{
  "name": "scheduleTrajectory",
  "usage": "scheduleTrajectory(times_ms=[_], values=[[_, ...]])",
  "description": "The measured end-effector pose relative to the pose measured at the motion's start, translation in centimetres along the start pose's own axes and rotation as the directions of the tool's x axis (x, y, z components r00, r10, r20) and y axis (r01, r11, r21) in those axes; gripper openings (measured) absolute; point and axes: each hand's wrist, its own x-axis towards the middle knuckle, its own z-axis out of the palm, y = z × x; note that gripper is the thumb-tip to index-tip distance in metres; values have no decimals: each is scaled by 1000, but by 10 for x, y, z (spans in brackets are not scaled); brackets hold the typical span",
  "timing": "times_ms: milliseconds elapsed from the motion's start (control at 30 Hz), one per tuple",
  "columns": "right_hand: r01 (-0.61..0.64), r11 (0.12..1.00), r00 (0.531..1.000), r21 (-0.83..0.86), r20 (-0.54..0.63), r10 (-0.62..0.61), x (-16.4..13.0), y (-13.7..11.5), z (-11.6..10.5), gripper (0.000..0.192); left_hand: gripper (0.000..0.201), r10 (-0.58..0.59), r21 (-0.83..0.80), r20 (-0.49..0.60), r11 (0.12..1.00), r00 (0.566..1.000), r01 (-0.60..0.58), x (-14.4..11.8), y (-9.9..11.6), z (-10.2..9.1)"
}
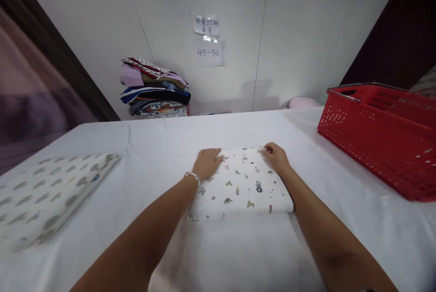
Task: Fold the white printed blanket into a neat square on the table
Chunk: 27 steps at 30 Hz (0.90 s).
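A folded white cloth printed with small leaves, plants and other little motifs lies flat in front of me. My left hand rests on its far left corner, fingers stretched out and thumb apart; a bracelet circles that wrist. At the far right corner, my right hand pinches the cloth's edge between thumb and curled fingers. Off to the left lies another folded white cloth with grey-green leaf-like prints, apart from both hands.
A white-covered table bears the cloths. The red perforated basket with a metal handle stands at the right. Against the wall at the back left is a stack of folded fabrics. Handwritten paper signs hang on the wall.
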Motion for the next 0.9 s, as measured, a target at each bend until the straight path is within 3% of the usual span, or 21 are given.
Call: scheduleTrajectory(times_ms=[167, 333, 500, 900], values=[[20, 1000, 1000, -18, 7, -20, -1, -3, -2, 15, 39, -5, 6, 0, 1000, 1000, 5, 0, 0, -1], [-21, 971, 996, 237, -79, 41, 4, 1, 4, 27, 40, -4, 13, -7, 1000, 1000, 4, 0, -1, 1], [-98, 938, 992, 332, -47, 120, 15, 10, 9, 35, 41, 0, 11, -13, 1000, 1000, 0, 0, -2, 2], [-121, 984, 992, 131, -25, 126, 17, 15, 11, 26, 40, -13, 0, 5, 1000, 1000, 13, 0, 2, -2]])
